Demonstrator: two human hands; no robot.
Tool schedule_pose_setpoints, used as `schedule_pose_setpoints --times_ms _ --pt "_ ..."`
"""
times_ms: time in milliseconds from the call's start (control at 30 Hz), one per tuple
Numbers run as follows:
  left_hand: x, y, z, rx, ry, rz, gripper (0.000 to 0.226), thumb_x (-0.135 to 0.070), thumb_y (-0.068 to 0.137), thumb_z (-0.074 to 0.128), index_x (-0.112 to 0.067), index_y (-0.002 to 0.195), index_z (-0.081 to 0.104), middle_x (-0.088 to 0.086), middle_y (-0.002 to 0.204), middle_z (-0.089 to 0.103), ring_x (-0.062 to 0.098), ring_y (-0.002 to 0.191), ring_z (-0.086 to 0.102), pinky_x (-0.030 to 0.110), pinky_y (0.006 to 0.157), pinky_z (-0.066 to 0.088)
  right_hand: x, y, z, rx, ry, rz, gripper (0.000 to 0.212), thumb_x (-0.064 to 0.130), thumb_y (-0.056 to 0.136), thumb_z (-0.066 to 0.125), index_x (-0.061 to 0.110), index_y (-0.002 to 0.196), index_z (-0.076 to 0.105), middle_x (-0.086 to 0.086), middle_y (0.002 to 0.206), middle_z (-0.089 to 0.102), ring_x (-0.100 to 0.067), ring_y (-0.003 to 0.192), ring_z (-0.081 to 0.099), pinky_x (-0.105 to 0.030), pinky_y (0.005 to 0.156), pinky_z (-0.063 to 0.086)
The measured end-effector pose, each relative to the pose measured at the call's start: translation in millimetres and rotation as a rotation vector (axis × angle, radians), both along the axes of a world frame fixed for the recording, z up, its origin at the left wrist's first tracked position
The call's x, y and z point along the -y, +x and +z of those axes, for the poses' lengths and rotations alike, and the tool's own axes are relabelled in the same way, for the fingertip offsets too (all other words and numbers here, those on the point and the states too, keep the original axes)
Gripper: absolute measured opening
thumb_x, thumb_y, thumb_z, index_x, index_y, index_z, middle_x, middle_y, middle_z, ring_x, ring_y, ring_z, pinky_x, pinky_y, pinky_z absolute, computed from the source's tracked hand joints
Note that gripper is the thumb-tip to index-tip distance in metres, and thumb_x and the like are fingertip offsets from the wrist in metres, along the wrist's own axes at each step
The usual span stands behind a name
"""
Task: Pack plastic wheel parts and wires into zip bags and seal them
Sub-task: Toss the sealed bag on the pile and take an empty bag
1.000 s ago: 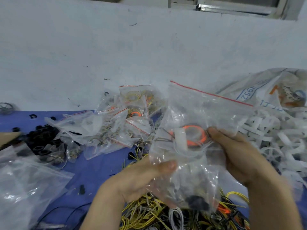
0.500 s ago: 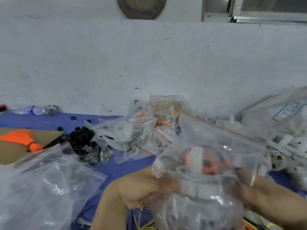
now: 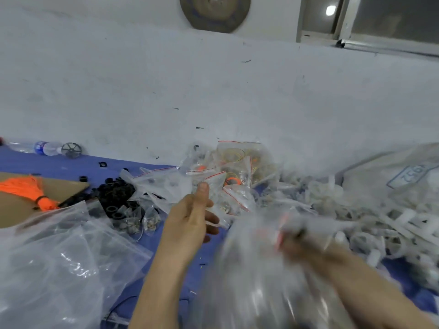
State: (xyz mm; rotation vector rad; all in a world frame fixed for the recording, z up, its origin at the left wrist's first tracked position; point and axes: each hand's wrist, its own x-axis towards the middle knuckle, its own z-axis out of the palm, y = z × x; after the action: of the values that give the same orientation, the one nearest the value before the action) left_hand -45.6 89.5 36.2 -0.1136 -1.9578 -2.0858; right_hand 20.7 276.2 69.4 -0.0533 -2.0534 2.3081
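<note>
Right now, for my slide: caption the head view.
Right hand holds a blurred zip bag; left hand open above blue cloth.

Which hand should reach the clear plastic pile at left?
Left, probably: the left hand is open and nearer the clear plastic pile; the right hand, blurred, seems busy with the bag.

Water bottle; orange cord bundle on cardboard.

A scuffed white wall stands behind the blue-covered desk. High up are a round disc and a window.
</note>
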Motion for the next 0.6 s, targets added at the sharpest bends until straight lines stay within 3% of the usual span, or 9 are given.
schedule_pose_setpoints --times_ms 67,133,167,333,467,600 --pt "3.2 1.6 1.9 -0.033 -0.010 0.006 0.066 -0.073 0.066 0.039 -0.015 0.085 0.065 -0.004 0.058 0.065 0.006 0.053 0.064 0.021 0.051 0.048 2.9 -5.0 -6.9 -0.172 -0.112 -0.123 0.022 0.031 0.084 0.062 0.017 0.097 0.072 0.001 0.098 0.073 -0.006 0.088 0.069 -0.025 0.080 0.056" --pt "6.8 0.1 -1.4 -0.033 -0.067 0.014 0.064 -0.073 0.066 0.038 -0.017 0.084 0.064 -0.005 0.058 0.065 0.004 0.057 0.063 0.021 0.055 0.047 5.1 -5.1 -10.2 -0.156 -0.069 -0.161 0.076 0.044 0.063 0.066 0.013 0.132 0.051 -0.003 0.125 0.062 -0.014 0.109 0.062 -0.035 0.100 0.046" --pt "8.9 -1.9 -3.8 -0.028 -0.124 0.031 0.060 -0.072 0.068 0.039 -0.019 0.084 0.063 -0.006 0.061 0.066 0.002 0.060 0.062 0.019 0.057 0.045 7.3 -5.0 -11.0 -0.143 -0.089 -0.161 0.090 0.044 0.057 0.066 0.021 0.140 0.041 -0.002 0.133 0.055 -0.017 0.115 0.058 -0.038 0.103 0.042" --pt "12.1 -8.5 -18.1 0.093 -0.413 0.009 0.023 -0.046 0.089 0.055 -0.023 0.087 0.058 -0.011 0.078 0.057 0.001 0.065 0.051 0.014 0.052 0.032 7.6 -5.6 -5.8 -0.134 -0.060 -0.135 0.063 0.028 0.061 0.064 0.027 0.124 0.059 0.000 0.124 0.062 -0.020 0.114 0.059 -0.037 0.098 0.043" --pt "11.8 2.2 -9.2 0.067 -0.487 -0.074 0.020 -0.047 0.088 0.056 -0.028 0.092 0.061 -0.013 0.089 0.059 -0.001 0.079 0.055 0.015 0.061 0.037 -3.7 2.1 -1.0 -0.063 0.193 0.001 0.049 0.041 0.058 0.070 0.036 0.107 0.070 0.010 0.116 0.068 -0.010 0.112 0.060 -0.036 0.100 0.044" --pt "22.5 7.9 -5.2 0.109 -0.651 -0.167 0.024 -0.053 0.086 0.053 -0.033 0.098 0.060 -0.016 0.098 0.060 -0.002 0.089 0.057 0.013 0.068 0.043 -9.5 5.5 0.2 0.029 0.591 0.293 0.048 0.059 0.055 0.061 0.053 0.103 0.064 0.024 0.109 0.067 0.017 0.101 0.056 -0.007 0.086 0.046"
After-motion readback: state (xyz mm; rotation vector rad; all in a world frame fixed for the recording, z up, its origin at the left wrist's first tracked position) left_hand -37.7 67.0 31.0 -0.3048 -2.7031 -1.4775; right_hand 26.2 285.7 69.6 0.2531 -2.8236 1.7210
